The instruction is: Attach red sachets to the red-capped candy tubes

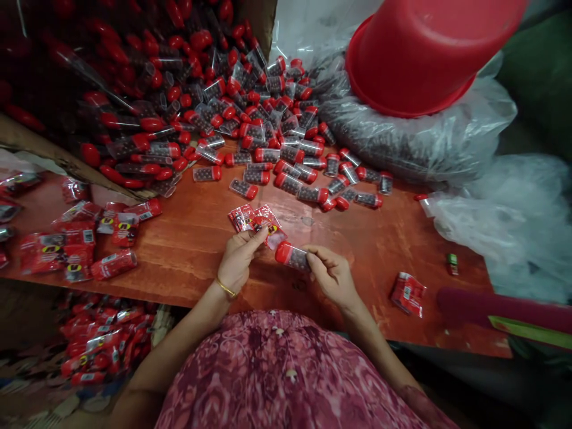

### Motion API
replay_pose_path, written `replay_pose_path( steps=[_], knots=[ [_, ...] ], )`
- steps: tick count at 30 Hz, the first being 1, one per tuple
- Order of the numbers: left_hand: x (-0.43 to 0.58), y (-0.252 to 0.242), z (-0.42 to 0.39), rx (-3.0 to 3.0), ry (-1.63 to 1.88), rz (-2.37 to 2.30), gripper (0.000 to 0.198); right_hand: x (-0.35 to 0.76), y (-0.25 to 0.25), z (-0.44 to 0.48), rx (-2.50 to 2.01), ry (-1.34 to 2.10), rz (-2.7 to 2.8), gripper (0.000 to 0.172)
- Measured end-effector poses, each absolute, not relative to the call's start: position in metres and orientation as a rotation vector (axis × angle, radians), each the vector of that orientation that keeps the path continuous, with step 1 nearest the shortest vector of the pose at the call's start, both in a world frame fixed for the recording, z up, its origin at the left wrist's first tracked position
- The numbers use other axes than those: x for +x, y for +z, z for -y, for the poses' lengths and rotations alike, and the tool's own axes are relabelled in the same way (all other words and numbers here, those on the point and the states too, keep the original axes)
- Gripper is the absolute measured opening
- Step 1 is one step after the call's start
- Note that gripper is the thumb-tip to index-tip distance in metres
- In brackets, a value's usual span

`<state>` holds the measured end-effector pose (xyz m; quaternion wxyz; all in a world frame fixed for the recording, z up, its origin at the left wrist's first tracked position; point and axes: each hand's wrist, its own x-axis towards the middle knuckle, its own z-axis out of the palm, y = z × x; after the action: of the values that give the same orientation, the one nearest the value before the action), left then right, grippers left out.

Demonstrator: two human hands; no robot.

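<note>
Your wooden table (pixel 187 238) ran across the whole view, reddish-brown and scuffed. At its far left stood a big cardboard box (pixel 53 152), tipped open toward you and spilling a heap of clear tubes with red caps (pixel 268 149) out across the boards. Far right, an upturned red bucket (pixel 415 53) sat on a bulging clear plastic bag of dark pellets (pixel 402 143), and more crumpled plastic sheeting (pixel 513 220) lay beside it at the table's right end.

On your left side of the table lay a cluster of wrapped tubes in red printed sleeves (pixel 80 244), and below the table edge, more of the same were piled up (pixel 98 345). A loose bunch of red sleeves (pixel 407 293) rested near the front edge to your right, well apart from your hands.

Near the front edge at the middle, you held your hands close together just above the boards. Your left hand (pixel 236 262), a gold bangle (pixel 226 289) at its wrist, pinched a small fan of flat red sleeves (pixel 257 220) between thumb and fingertips. Your right hand (pixel 333 274) was closed around the clear end of a single tube (pixel 292 255), its red cap pointing left toward the sleeves and just touching the lowest one.
</note>
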<state>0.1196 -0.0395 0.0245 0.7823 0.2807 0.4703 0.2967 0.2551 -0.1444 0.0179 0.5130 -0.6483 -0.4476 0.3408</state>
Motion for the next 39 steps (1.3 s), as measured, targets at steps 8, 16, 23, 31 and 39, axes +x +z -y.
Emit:
replay_pose_path(
  steps=[8,16,23,31,39],
  knots=[
    [0.121,0.015,0.046,0.764,0.768,-0.942,0.035,0.244,0.011,0.140,-1.599,0.945,0.849,0.028],
    [0.131,0.005,0.053,0.724,0.880,-0.978,0.036,0.229,-0.001,0.140,-1.680,0.617,1.070,0.022],
    [0.135,0.003,0.056,0.746,0.725,-0.868,0.031,0.211,-0.002,0.124,-1.552,0.759,0.790,0.024],
    [0.135,0.008,0.042,0.649,0.757,-0.869,0.021,0.221,-0.005,0.115,-1.521,0.877,0.827,0.022],
    [0.138,0.007,0.040,0.556,0.743,-0.839,0.025,0.216,-0.011,0.115,-1.524,0.774,0.877,0.019]
  ],
)
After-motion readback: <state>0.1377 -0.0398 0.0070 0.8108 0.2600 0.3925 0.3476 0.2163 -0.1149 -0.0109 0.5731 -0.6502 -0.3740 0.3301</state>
